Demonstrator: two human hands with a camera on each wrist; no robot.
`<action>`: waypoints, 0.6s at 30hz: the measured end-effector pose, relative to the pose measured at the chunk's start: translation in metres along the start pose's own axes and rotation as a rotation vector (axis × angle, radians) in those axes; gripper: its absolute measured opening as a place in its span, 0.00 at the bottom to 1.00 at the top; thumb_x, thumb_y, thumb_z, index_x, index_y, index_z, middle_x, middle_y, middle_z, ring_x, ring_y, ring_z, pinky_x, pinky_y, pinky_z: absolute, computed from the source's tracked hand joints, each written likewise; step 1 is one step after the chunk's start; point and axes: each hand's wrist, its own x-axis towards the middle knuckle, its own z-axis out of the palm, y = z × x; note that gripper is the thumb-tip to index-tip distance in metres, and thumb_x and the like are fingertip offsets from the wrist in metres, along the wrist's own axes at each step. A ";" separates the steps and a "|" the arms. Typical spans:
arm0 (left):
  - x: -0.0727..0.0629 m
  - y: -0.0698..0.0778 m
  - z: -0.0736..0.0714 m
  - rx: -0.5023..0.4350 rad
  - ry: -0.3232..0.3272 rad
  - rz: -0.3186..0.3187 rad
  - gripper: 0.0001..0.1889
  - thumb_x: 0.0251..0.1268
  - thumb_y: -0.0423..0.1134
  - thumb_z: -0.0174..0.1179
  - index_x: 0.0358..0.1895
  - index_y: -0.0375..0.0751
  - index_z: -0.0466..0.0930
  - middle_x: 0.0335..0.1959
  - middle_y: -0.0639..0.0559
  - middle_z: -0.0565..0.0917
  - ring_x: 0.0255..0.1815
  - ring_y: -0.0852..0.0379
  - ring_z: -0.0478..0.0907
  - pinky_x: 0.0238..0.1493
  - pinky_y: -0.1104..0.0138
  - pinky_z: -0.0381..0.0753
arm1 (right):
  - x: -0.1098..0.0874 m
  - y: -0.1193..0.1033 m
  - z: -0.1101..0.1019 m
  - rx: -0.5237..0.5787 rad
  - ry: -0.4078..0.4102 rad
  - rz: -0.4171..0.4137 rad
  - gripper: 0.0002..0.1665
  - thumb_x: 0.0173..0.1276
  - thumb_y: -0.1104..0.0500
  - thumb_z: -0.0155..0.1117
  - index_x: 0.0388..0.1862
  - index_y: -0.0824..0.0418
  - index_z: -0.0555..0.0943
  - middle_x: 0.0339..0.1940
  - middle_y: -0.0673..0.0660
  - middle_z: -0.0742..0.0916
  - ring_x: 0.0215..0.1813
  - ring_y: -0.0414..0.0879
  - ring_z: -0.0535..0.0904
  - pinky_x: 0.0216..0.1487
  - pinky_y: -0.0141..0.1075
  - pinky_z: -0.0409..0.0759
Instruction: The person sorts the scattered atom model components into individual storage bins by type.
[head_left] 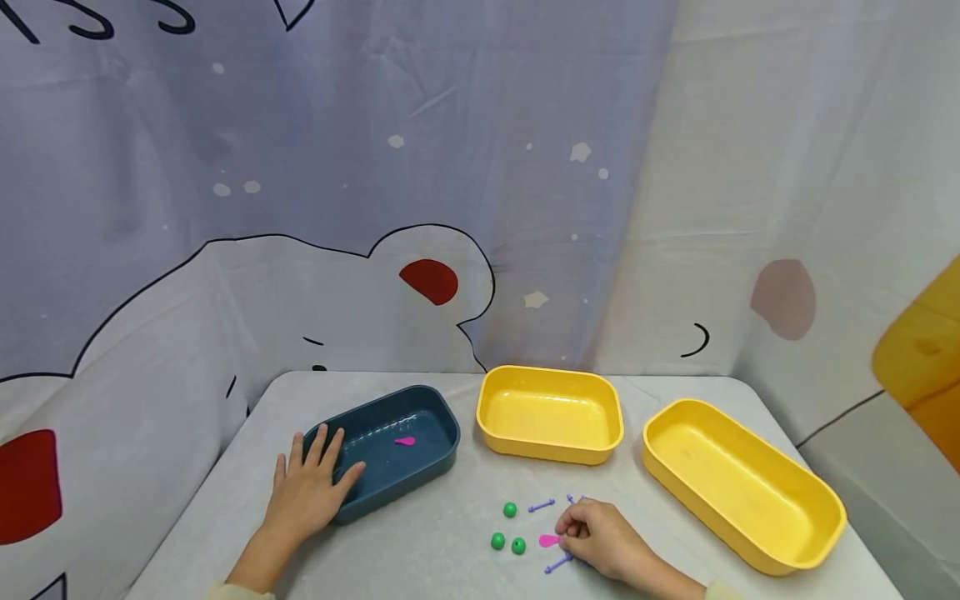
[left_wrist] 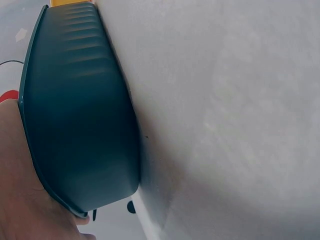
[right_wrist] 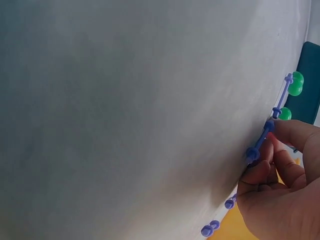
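Observation:
My left hand (head_left: 303,493) rests with spread fingers over the near-left rim of a dark blue tray (head_left: 401,490). Inside that tray lies a small pink teardrop-shaped piece (head_left: 406,441). In the left wrist view, the tray's outer wall (left_wrist: 80,115) fills the space beside the hand. My right hand (head_left: 603,537), low over the table, pinches the narrow end of another pink teardrop-shaped piece (head_left: 548,541) between thumb and fingertips. Close to these fingers lie purple knobbed rods (head_left: 558,565), one overlapping the fingertips in the right wrist view (right_wrist: 261,142).
Three green beads (head_left: 498,541) lie left of the right hand, with another purple rod (head_left: 542,505) just behind them. A yellow tray (head_left: 551,451) stands at the back middle, and a second yellow tray (head_left: 705,508) sits angled at the right. A printed cloth (head_left: 337,300) hangs behind the table.

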 end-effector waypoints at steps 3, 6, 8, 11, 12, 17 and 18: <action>0.000 0.000 0.001 0.002 0.011 0.002 0.44 0.75 0.67 0.46 0.81 0.38 0.54 0.81 0.31 0.50 0.78 0.22 0.37 0.71 0.27 0.36 | 0.000 0.000 0.001 -0.012 0.009 -0.006 0.08 0.59 0.64 0.75 0.28 0.52 0.85 0.26 0.41 0.77 0.29 0.29 0.70 0.30 0.27 0.72; 0.001 0.000 0.001 0.009 0.013 0.000 0.45 0.75 0.68 0.44 0.81 0.38 0.53 0.81 0.31 0.50 0.78 0.22 0.37 0.71 0.28 0.36 | 0.000 -0.001 0.001 -0.023 0.014 -0.009 0.07 0.59 0.63 0.75 0.28 0.52 0.85 0.25 0.41 0.77 0.28 0.29 0.70 0.29 0.27 0.71; 0.000 0.000 0.001 0.009 0.010 -0.002 0.45 0.75 0.68 0.44 0.81 0.38 0.53 0.81 0.31 0.50 0.78 0.22 0.37 0.71 0.28 0.36 | -0.001 -0.002 0.002 -0.028 0.014 -0.009 0.07 0.59 0.64 0.75 0.28 0.52 0.85 0.25 0.41 0.77 0.29 0.29 0.69 0.29 0.27 0.71; 0.000 0.001 0.000 0.011 0.004 -0.005 0.44 0.75 0.67 0.45 0.81 0.39 0.53 0.81 0.31 0.50 0.79 0.22 0.36 0.71 0.28 0.35 | 0.000 -0.002 0.002 -0.033 0.015 -0.010 0.08 0.59 0.63 0.75 0.28 0.52 0.84 0.25 0.41 0.77 0.29 0.29 0.69 0.29 0.27 0.71; 0.000 0.001 0.000 0.009 0.003 -0.006 0.43 0.75 0.66 0.46 0.81 0.39 0.53 0.81 0.31 0.50 0.79 0.22 0.36 0.71 0.28 0.35 | 0.000 -0.002 0.002 -0.033 0.015 -0.011 0.08 0.59 0.63 0.75 0.28 0.52 0.84 0.25 0.42 0.77 0.29 0.29 0.69 0.29 0.27 0.71; -0.001 0.002 -0.002 0.016 -0.003 -0.007 0.43 0.76 0.66 0.45 0.81 0.39 0.53 0.81 0.31 0.50 0.79 0.22 0.36 0.72 0.28 0.35 | 0.000 -0.002 0.002 -0.027 0.009 -0.012 0.08 0.59 0.62 0.76 0.29 0.51 0.84 0.25 0.42 0.77 0.29 0.30 0.69 0.30 0.28 0.70; -0.001 0.002 -0.002 0.016 -0.002 -0.006 0.43 0.76 0.67 0.45 0.81 0.39 0.53 0.81 0.31 0.50 0.79 0.22 0.36 0.72 0.28 0.35 | 0.000 -0.003 0.002 -0.026 0.006 -0.011 0.08 0.59 0.62 0.76 0.29 0.51 0.84 0.25 0.42 0.77 0.29 0.30 0.69 0.30 0.28 0.70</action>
